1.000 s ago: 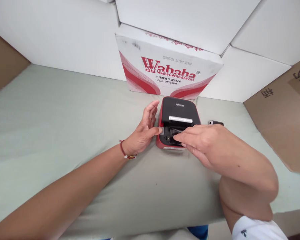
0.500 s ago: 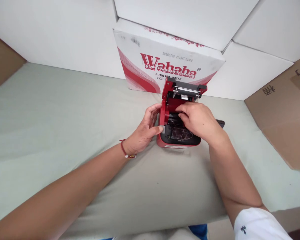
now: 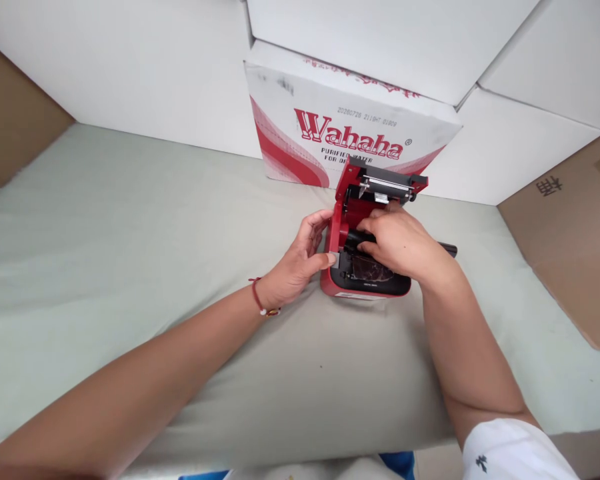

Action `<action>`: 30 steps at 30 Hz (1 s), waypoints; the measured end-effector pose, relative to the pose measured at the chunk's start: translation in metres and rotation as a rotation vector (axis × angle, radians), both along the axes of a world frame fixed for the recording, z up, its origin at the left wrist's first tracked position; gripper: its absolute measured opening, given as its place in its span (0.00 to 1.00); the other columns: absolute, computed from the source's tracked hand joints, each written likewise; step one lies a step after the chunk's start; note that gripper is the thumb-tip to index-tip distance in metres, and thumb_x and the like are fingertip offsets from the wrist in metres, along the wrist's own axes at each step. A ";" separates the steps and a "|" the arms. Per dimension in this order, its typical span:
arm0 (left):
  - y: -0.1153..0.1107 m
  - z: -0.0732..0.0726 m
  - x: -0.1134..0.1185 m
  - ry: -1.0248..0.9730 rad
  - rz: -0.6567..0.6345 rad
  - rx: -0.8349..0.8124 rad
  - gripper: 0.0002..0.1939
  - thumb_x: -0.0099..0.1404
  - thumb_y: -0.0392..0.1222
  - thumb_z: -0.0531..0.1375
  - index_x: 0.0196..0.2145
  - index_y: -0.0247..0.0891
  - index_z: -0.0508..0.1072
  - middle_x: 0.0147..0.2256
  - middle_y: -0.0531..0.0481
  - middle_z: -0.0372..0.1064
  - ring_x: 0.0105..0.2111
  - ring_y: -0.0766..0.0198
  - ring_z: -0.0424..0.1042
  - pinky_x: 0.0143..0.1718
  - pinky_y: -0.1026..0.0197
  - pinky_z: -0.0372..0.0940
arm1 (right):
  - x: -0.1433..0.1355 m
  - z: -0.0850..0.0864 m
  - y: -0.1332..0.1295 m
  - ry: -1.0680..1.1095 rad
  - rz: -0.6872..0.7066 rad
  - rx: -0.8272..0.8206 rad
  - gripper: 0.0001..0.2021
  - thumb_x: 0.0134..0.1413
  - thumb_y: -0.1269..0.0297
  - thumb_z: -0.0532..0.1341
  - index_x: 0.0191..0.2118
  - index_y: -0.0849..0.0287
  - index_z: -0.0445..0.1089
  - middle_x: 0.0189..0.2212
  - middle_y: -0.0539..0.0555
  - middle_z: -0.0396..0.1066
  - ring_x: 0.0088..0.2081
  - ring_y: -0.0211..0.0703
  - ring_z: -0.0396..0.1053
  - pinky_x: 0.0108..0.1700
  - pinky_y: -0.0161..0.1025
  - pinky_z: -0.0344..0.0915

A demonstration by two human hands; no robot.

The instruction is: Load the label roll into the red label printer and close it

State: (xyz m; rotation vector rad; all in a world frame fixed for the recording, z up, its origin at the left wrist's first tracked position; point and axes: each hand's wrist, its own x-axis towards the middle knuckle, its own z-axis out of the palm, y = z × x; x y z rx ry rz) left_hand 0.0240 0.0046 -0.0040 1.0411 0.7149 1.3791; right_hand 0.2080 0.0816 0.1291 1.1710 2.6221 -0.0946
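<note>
Lid (image 3: 389, 180) up since second ago, right hand (image 3: 400, 243) shifted deeper inside. Printer (image 3: 373, 291) on desk (image 3: 300, 380). Left hand (image 3: 305, 259): grip wide, thumb on latch (image 3: 335, 261), fingers along printer's side. Right grip partly hidden, unclear whether holding anything. Behind: box (image 3: 349, 123).

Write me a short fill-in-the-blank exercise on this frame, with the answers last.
The red-and-black printer stands in front of a carton bearing the word ____ in large red letters.
The left hand touches the gray tab with its ____.
The hand reaching inside the printer is the ____ one.

Missing words: Wahaha; thumb; right.
</note>
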 end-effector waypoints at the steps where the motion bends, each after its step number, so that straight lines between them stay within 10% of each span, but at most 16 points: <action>1: 0.000 0.000 0.000 -0.002 0.000 0.000 0.41 0.62 0.53 0.76 0.67 0.54 0.64 0.75 0.49 0.60 0.78 0.45 0.54 0.82 0.39 0.49 | 0.000 -0.001 0.000 0.014 -0.013 0.002 0.16 0.71 0.67 0.63 0.57 0.64 0.82 0.53 0.67 0.81 0.60 0.68 0.72 0.61 0.53 0.65; 8: -0.001 0.006 0.000 -0.007 0.001 0.008 0.40 0.62 0.54 0.76 0.66 0.54 0.65 0.73 0.49 0.62 0.77 0.45 0.56 0.82 0.39 0.51 | 0.013 0.017 -0.012 0.271 -0.151 -0.122 0.15 0.69 0.68 0.63 0.58 0.57 0.79 0.50 0.59 0.84 0.48 0.55 0.80 0.49 0.46 0.69; 15: -0.002 0.005 -0.001 0.001 -0.004 -0.015 0.39 0.62 0.52 0.75 0.67 0.55 0.65 0.74 0.50 0.61 0.78 0.45 0.54 0.82 0.39 0.51 | 0.090 0.071 -0.016 0.516 -0.290 -0.074 0.24 0.69 0.45 0.61 0.62 0.50 0.78 0.31 0.52 0.78 0.32 0.50 0.75 0.35 0.44 0.68; 23: -0.001 0.006 0.000 -0.012 0.004 -0.011 0.40 0.61 0.54 0.76 0.66 0.55 0.66 0.74 0.50 0.61 0.78 0.45 0.54 0.82 0.39 0.49 | 0.100 0.033 0.033 -0.062 -0.366 -0.242 0.23 0.69 0.58 0.58 0.61 0.57 0.80 0.59 0.59 0.82 0.57 0.56 0.79 0.59 0.48 0.73; 30: -0.001 0.004 -0.001 -0.004 -0.002 -0.020 0.40 0.61 0.53 0.76 0.66 0.53 0.65 0.75 0.49 0.59 0.78 0.45 0.54 0.82 0.39 0.50 | 0.108 0.013 0.053 -0.316 -0.525 -0.139 0.34 0.62 0.62 0.66 0.73 0.58 0.73 0.66 0.65 0.77 0.63 0.64 0.77 0.57 0.49 0.75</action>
